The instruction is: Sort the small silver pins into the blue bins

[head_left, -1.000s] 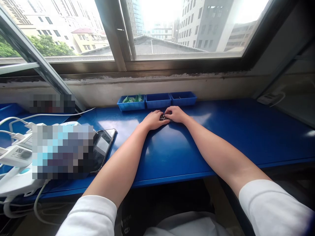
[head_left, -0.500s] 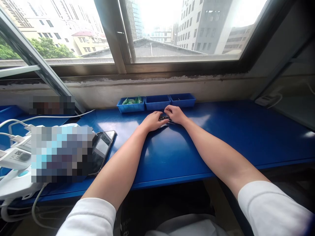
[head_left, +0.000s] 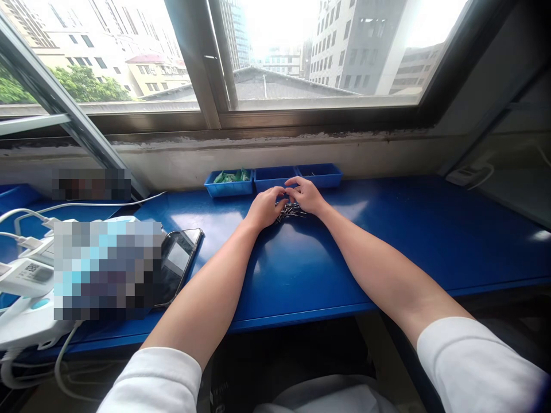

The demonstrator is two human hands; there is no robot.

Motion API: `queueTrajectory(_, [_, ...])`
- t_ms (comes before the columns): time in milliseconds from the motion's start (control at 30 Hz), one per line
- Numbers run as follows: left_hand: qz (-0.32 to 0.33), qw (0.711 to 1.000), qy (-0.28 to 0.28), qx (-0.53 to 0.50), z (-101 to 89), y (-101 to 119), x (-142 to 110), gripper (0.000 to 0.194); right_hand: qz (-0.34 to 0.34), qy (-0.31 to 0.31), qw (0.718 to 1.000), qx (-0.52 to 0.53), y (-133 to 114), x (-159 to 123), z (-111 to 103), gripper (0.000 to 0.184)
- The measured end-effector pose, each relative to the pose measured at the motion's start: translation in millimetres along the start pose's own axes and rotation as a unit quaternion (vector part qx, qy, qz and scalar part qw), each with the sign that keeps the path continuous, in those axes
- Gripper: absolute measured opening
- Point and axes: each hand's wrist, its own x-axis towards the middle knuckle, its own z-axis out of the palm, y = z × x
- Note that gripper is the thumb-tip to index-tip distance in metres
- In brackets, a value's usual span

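Observation:
A small heap of thin, dark and silvery metal pieces (head_left: 291, 211) lies on the blue table; their exact kind is too small to tell. My left hand (head_left: 266, 207) is at the heap's left side, fingers bent and closed towards the thumb. From the right, my right hand (head_left: 306, 197) reaches over the heap with curled fingers, its tips meeting those of my left hand just above the pieces. Whatever lies between the fingertips of either hand is hidden or too small to name.
Behind my hands stand three blue bins: one with green items (head_left: 229, 178), a middle bin (head_left: 273, 174), and a right bin (head_left: 321, 174) with a few thin pieces. At left lie a phone (head_left: 179, 258), a white power strip (head_left: 30, 327) with cables, and a blurred-out object.
My left hand's fingers have lifted from the heap and drawn in towards the right fingertips. More of the metal pieces shows now. The right hand has shifted slightly upward.

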Motion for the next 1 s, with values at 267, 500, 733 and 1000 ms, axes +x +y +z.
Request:
queueTrajectory(267, [-0.021, 0.999, 0.029, -0.024, 1.4, -5, 1, 0.019, 0.001, -0.006, 1.0, 0.014, -2, 0, 3, 0.021])
queueTrajectory(500, [0.0, 0.997, 0.028, -0.073, 1.0, -4, 0, 0.019, 0.01, -0.005, 0.999, 0.036, -3, 1, 6, 0.028])
queueTrajectory(733, [-0.073, 0.996, 0.047, -0.016, -0.1, -7, 2, 0.023, 0.004, 0.018, 0.995, 0.1, -10, -1, 3, 0.033])
queueTrajectory(1000, [-0.066, 0.996, 0.058, -0.018, 1.9, -10, 2, 0.025, 0.022, 0.012, 0.988, 0.154, -13, -3, 1, 0.025])
